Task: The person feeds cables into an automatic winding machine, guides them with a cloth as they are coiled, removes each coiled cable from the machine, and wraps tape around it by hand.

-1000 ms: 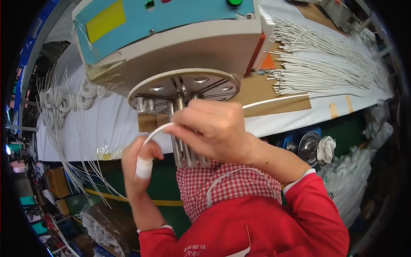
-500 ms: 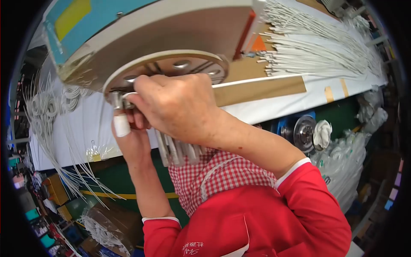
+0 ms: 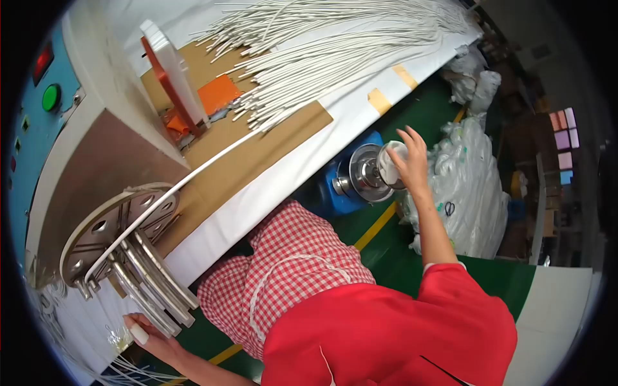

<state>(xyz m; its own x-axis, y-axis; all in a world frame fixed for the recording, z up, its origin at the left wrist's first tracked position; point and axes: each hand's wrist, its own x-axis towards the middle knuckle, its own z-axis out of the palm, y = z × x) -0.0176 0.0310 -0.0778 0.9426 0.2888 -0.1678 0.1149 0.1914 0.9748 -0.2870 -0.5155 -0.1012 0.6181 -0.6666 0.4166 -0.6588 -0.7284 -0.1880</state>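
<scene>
My left hand (image 3: 149, 336), a white wrap on one digit, is beside the lower ends of the metal rods (image 3: 151, 286), its fingers loosely apart and partly hidden. A white tube (image 3: 193, 175) runs from the bundles on the table down to small metal pegs (image 3: 85, 287) on the round slotted plate (image 3: 122, 225); neither hand touches it. Far to the right, my right hand (image 3: 413, 161) has its fingers spread, with the thumb side at a white cloth (image 3: 390, 165). That cloth sits at the right of a round metal piece (image 3: 367, 174) on a blue base.
The machine housing (image 3: 103, 148) fills the left side, with a green button (image 3: 51, 97). White tube bundles (image 3: 309, 71) lie on the table over brown cardboard (image 3: 290, 138). Clear plastic bags (image 3: 467, 186) are piled at the right. Thin white strands hang at the lower left.
The view has turned right. My right hand has left the plate and reached the white cloth, its fingers now spread. My left hand has moved down from the pegs, where the tube's end now rests.
</scene>
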